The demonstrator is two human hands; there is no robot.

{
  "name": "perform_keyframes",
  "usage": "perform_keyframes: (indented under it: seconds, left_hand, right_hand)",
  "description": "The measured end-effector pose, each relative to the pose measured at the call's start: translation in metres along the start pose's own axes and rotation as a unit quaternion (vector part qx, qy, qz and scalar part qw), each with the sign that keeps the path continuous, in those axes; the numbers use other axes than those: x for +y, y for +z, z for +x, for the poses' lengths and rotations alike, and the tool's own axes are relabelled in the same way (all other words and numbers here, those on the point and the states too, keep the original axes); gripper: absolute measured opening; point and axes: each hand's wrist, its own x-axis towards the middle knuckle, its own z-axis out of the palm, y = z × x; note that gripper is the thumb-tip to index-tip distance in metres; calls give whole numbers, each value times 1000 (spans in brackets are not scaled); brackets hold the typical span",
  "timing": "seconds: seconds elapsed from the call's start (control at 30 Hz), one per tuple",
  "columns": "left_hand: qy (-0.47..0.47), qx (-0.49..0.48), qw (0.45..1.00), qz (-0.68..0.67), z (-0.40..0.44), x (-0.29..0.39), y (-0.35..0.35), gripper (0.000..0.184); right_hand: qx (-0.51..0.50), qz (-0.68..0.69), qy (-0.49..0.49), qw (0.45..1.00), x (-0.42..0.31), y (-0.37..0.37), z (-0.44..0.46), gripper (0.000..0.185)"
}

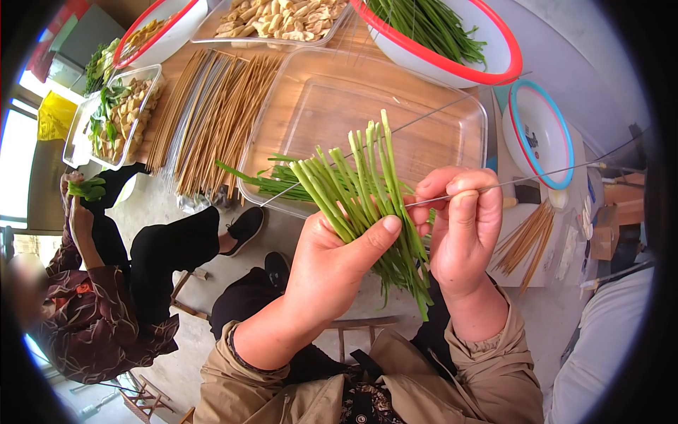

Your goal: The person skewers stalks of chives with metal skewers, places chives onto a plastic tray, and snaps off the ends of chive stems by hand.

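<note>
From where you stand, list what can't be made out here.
Head view:
Left hand: most fingers hidden behind the stalks.
Skewer in the right hand: inner end lost at the stalks.
Greens bowl: far rim cut off by the top edge.

Your wooden table (181, 59) carries brown sticks (229, 116), a wide clear tray (381, 99), filled clear containers (261, 42) and red-rimmed bowls (514, 55).

One head-worn camera looks forward and down, near the hands (321, 268).
</note>
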Motion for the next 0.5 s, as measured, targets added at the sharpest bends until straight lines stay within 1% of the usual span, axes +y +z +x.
perform_keyframes:
  seconds: [0.17, 0.33, 0.47, 0.5]
  left_hand:
    - [-4, 2, 1000, -6, 0, 2, 0, 25]
    - [-3, 6, 1000, -2, 1, 1, -2, 23]
    - [-1, 5, 1000, 3, 1, 1, -3, 23]
    - [-9, 6, 1000, -5, 1, 2, -3, 23]
  right_hand:
    - [0, -1, 2, 1000, 0, 2, 0, 16]
    - [-23, -51, -42, 998, 1, 2, 1, 14]
    - [-25, -42, -43, 998, 2, 4, 1, 13]
    - [-20, -38, -29, 999, 2, 4, 0, 13]
